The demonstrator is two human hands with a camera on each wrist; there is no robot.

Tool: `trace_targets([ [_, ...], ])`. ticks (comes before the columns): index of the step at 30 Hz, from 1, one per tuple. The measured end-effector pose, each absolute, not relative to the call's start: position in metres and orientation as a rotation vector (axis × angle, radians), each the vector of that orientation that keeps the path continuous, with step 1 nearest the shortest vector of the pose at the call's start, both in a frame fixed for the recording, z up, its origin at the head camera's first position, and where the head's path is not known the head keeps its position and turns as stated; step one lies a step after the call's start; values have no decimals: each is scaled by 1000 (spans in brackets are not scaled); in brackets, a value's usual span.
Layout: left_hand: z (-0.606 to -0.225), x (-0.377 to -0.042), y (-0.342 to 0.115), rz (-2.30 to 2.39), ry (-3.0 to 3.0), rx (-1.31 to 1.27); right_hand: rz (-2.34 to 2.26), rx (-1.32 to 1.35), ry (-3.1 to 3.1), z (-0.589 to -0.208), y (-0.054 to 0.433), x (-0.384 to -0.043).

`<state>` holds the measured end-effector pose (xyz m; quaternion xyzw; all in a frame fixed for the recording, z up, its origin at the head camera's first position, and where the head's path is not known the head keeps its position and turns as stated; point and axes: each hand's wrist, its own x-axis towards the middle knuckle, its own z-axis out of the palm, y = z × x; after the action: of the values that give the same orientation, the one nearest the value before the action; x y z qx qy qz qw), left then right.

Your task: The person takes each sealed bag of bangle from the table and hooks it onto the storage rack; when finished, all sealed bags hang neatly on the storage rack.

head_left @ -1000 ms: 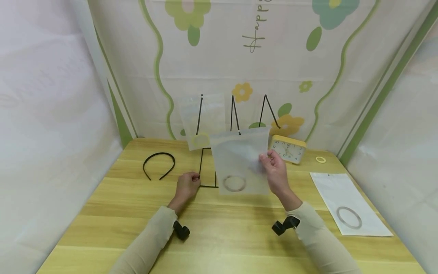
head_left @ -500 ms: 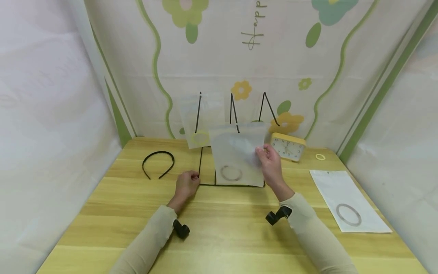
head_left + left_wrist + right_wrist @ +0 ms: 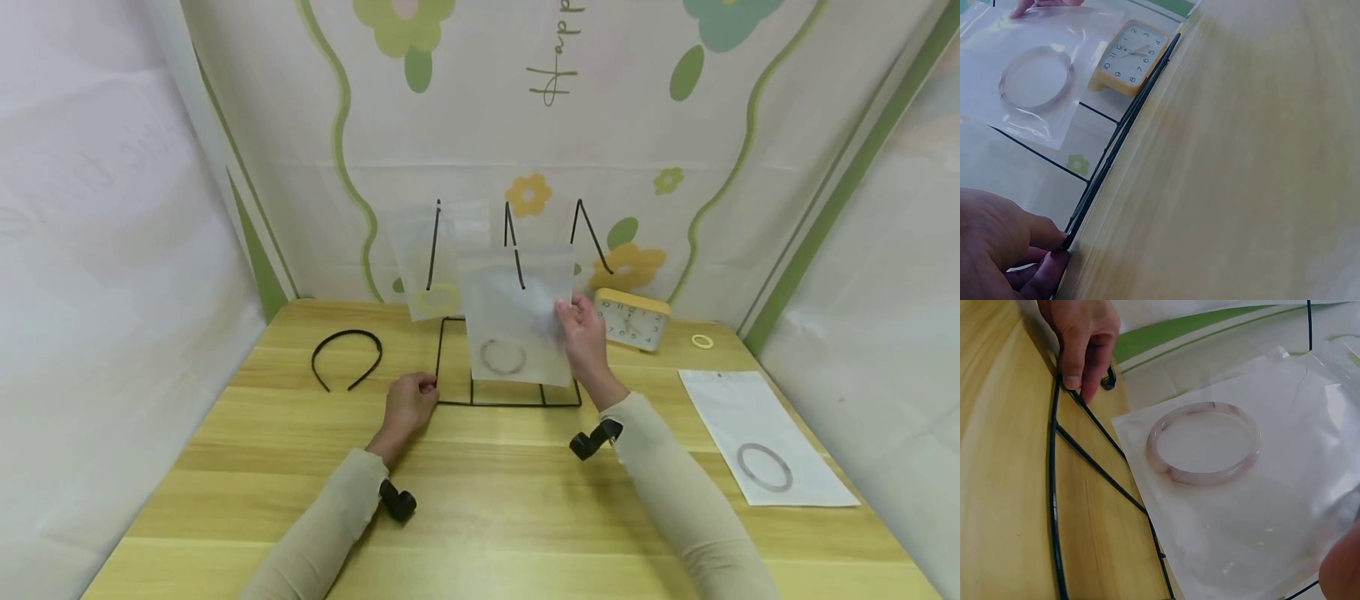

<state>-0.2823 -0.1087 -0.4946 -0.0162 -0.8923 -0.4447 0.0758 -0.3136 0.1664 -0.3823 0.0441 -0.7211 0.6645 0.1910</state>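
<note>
A clear plastic bag hangs with its top edge on the middle arm of a black wire rack. Inside its lower part lies a pale, purplish bangle. My right hand pinches the bag's right edge between thumb and fingers. At the rack base's front left corner, my left hand pinches the wire, as the left wrist view also shows. A second clear bag, with a yellow ring in it, hangs from the left arm. The right arm carries nothing.
A yellow clock stands behind my right hand. To the left lies a black headband. On the right are a small yellow ring and a white bag with a bangle. Printed cloth walls enclose the wooden table.
My right hand has moved up, away and slightly left, sliding the bag farther back along the middle arm. My left hand has stayed on the rack corner.
</note>
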Motion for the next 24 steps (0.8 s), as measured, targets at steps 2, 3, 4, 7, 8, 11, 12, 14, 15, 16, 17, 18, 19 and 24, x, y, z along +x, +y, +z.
trace_targets([
  [2, -494, -283, -109, -1329, -2672, -53, 1844, 103, -2045, -380, 166, -320],
  [3, -494, -283, -109, -1330, -2671, -57, 1840, 97, -2053, -379, 166, -324],
  [4, -494, -283, -109, -1331, -2671, -61, 1825, 90, -2067, -378, 166, -327],
  [7, -494, -282, -110, -1324, -2678, -62, 1768, 68, -2114, -374, 166, -338],
  [8, -494, -282, -110, -1322, -2680, -58, 1748, 59, -2133, -373, 166, -341],
  [11, -493, -283, -111, -1322, -2680, -46, 1711, 37, -2165, -370, 165, -352],
  [12, -492, -283, -112, -1322, -2679, -44, 1705, 28, -2172, -370, 164, -356],
  [14, -492, -283, -112, -1321, -2675, -44, 1721, 4, -2171, -369, 163, -362],
  [15, -492, -283, -112, -1319, -2674, -46, 1730, -1, -2166, -368, 162, -365],
  [16, -492, -283, -112, -1312, -2672, -49, 1736, -11, -2164, -368, 161, -367],
  [17, -493, -283, -112, -1312, -2671, -50, 1741, -23, -2164, -368, 160, -370],
  [18, -493, -283, -111, -1313, -2671, -52, 1737, -34, -2168, -368, 159, -372],
  [19, -493, -283, -111, -1313, -2671, -55, 1736, -46, -2170, -368, 159, -374],
  [24, -492, -282, -110, -1306, -2684, -68, 1717, -115, -2201, -368, 158, -384],
])
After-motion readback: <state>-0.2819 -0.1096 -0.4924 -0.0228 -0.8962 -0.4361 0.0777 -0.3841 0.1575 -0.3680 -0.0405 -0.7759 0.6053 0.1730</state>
